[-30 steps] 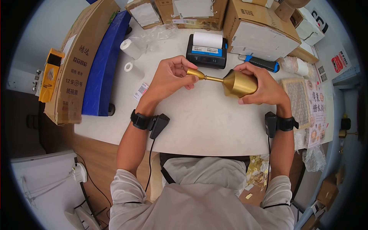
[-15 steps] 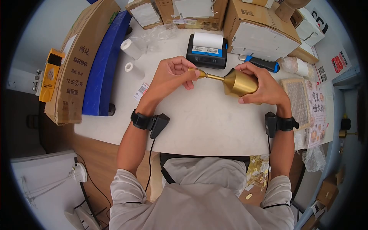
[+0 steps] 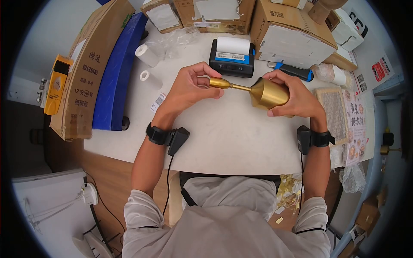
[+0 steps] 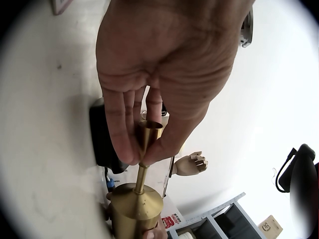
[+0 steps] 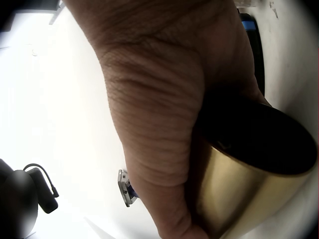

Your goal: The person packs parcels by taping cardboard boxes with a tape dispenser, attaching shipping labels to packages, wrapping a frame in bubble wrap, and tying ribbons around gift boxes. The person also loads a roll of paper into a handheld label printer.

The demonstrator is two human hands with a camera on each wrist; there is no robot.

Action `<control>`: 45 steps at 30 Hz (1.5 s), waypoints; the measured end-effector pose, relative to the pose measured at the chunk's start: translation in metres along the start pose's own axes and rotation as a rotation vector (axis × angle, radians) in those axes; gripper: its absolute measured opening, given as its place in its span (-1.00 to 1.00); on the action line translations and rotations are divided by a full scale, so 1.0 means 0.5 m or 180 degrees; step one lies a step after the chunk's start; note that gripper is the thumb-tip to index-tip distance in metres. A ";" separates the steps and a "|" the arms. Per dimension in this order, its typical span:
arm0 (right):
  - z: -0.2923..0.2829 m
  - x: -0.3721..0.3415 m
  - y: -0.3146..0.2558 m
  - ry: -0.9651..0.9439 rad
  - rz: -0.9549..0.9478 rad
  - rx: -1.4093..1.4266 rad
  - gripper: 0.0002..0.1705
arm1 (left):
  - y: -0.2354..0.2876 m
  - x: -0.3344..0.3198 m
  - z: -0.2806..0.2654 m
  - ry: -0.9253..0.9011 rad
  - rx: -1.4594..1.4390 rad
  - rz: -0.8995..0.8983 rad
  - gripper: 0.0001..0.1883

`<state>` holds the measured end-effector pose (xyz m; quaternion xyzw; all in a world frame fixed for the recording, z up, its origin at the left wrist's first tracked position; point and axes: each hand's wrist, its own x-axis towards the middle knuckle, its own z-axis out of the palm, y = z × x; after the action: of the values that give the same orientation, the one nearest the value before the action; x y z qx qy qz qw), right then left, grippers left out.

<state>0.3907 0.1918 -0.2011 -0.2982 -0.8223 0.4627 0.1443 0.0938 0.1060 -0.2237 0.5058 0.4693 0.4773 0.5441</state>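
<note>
Rolling the thumb of the left hand toward the tabletop's near edge, baring the small cup; pinching it between narrowed fingers, gripping the large cup with the right hand, holding both above mid-tabletop. Looking already joined by the stem, perhaps wanting only tightening.

- Tall carton: "鸿达" near the top, "12安小号" with the 小 circled, then "纸碗盖"; smaller lines unclear.
- Poster: large "廣東糖水", finer print illegible.
- Paper label on the desk: a QR code.
- Large carton: a QR code on top.
- White box: big dark letters, not surely readable.
</note>
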 end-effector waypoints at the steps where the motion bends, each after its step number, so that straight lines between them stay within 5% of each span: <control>1: 0.000 0.000 0.001 0.0000 0.0000 0.0000 -0.13 | 0.000 0.000 0.000 0.0000 0.0000 0.0000 -0.68; 12: 0.001 0.000 0.003 0.0074 -0.0029 0.0018 -0.14 | 0.007 0.002 0.003 0.0177 0.0344 -0.0345 -0.74; 18: 0.002 0.000 0.007 0.0097 0.0009 0.0049 -0.15 | 0.004 -0.001 0.011 0.0185 0.0176 0.0147 -0.67; 31: 0.001 0.000 0.004 0.0064 -0.0024 0.0068 -0.15 | 0.005 0.002 0.000 0.0190 0.0146 -0.0126 -0.72; 36: 0.001 0.000 0.000 0.0093 0.0041 0.0055 -0.15 | 0.002 0.001 0.002 0.0148 0.0109 0.0526 -0.72; 40: 0.002 0.000 0.002 0.0092 -0.0003 0.0040 -0.16 | 0.006 -0.001 -0.004 0.0083 0.0152 0.0423 -0.73; 42: 0.002 0.000 0.002 0.0098 0.0006 0.0048 -0.16 | 0.011 0.001 -0.009 0.0102 -0.0083 -0.0111 -0.73; 45: 0.001 0.000 0.001 0.0073 0.0017 0.0059 -0.16 | 0.004 0.001 -0.011 0.0115 -0.0015 0.0062 -0.72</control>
<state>0.3906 0.1914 -0.2017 -0.3043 -0.8155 0.4673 0.1552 0.0881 0.1070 -0.2222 0.5004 0.4730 0.4928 0.5320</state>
